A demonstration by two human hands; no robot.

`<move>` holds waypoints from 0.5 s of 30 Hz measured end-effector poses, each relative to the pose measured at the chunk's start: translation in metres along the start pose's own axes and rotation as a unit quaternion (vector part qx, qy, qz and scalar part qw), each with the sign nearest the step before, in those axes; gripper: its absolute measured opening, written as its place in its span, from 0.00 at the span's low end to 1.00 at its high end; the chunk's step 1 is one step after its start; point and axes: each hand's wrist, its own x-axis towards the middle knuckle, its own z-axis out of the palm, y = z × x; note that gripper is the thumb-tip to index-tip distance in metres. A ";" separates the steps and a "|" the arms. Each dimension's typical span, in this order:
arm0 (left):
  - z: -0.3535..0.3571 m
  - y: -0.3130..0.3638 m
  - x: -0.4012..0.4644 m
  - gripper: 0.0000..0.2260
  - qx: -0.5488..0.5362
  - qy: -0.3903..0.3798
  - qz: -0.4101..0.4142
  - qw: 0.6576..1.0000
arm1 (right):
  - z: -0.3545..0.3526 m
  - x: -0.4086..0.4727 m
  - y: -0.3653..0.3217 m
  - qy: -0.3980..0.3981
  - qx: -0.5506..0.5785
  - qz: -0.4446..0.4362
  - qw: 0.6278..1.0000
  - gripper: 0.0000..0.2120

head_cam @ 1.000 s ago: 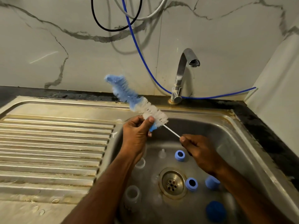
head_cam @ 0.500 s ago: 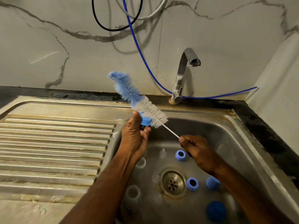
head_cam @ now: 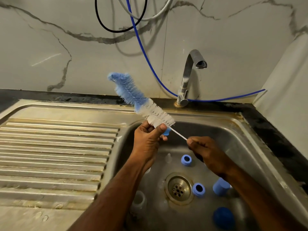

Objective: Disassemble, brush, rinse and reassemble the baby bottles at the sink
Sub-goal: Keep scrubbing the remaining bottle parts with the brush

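Observation:
My right hand [head_cam: 210, 154] grips the thin white stem of a bottle brush [head_cam: 141, 104], whose blue and white bristles point up and left over the sink's rim. My left hand [head_cam: 148, 140] holds a small blue bottle ring [head_cam: 167, 131] threaded on the brush at the base of the white bristles. In the steel sink basin [head_cam: 241, 147] lie two blue rings [head_cam: 186, 160] [head_cam: 198, 189], a blue cap [head_cam: 220, 186], a dark blue dome cap [head_cam: 223, 218], a clear bottle [head_cam: 139, 201] and a clear teat [head_cam: 168, 157].
A chrome tap [head_cam: 188, 79] stands behind the basin, no water running. The ridged steel drainboard [head_cam: 55, 152] lies to the left. A blue hose [head_cam: 150, 64] and a black cable [head_cam: 106, 29] hang on the marble wall. The drain [head_cam: 179, 189] sits mid-basin.
The blue ring has slid along the brush between my left fingers; my thumb now covers most of it again. The brush shifted slightly. My right hand stays on the stem.

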 end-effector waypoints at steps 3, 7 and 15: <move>-0.005 0.005 0.005 0.36 -0.058 0.021 -0.002 0.998 | -0.003 0.002 0.009 0.025 0.021 0.047 0.998 0.20; -0.007 0.003 0.002 0.24 -0.043 0.000 -0.024 0.999 | -0.025 0.005 0.021 0.047 -0.027 0.104 0.993 0.16; 0.019 -0.068 -0.032 0.22 0.389 -0.238 -0.044 0.889 | -0.070 -0.001 0.042 0.096 -0.002 0.157 0.983 0.19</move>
